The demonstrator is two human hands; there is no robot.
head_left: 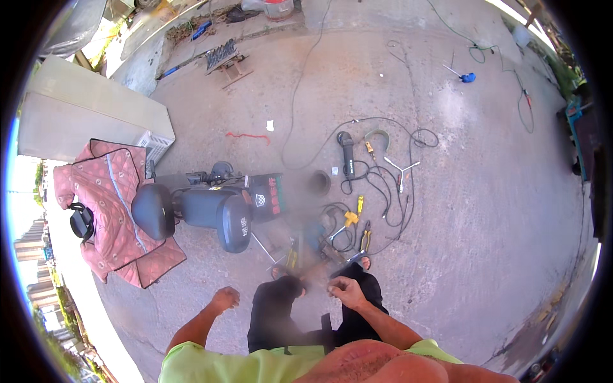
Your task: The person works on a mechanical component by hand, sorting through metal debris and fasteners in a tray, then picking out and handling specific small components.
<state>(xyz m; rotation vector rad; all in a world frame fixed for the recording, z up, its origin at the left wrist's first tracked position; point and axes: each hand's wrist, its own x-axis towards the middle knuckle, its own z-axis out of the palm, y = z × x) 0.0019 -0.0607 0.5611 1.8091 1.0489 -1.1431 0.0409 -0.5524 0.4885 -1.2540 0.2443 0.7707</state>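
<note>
My left hand hangs left of my left leg, fingers curled, with no object showing in it. My right hand is over my right thigh, fingers pinched; what it holds, if anything, is too small to tell. Between my feet a blurred haze hides part of some tools and metal pieces. Nearby lie yellow-handled pliers, a yellow tool and black cables. Farther up lie a black power tool and a three-arm wrench. A black-seated scooter stands to the front left, beside a dark cylinder.
A pink quilted cover with a black object on it lies left, below a large pale cabinet. A metal rack, a blue-handled tool, hoses and wires lie farther off. Dark objects line the right edge.
</note>
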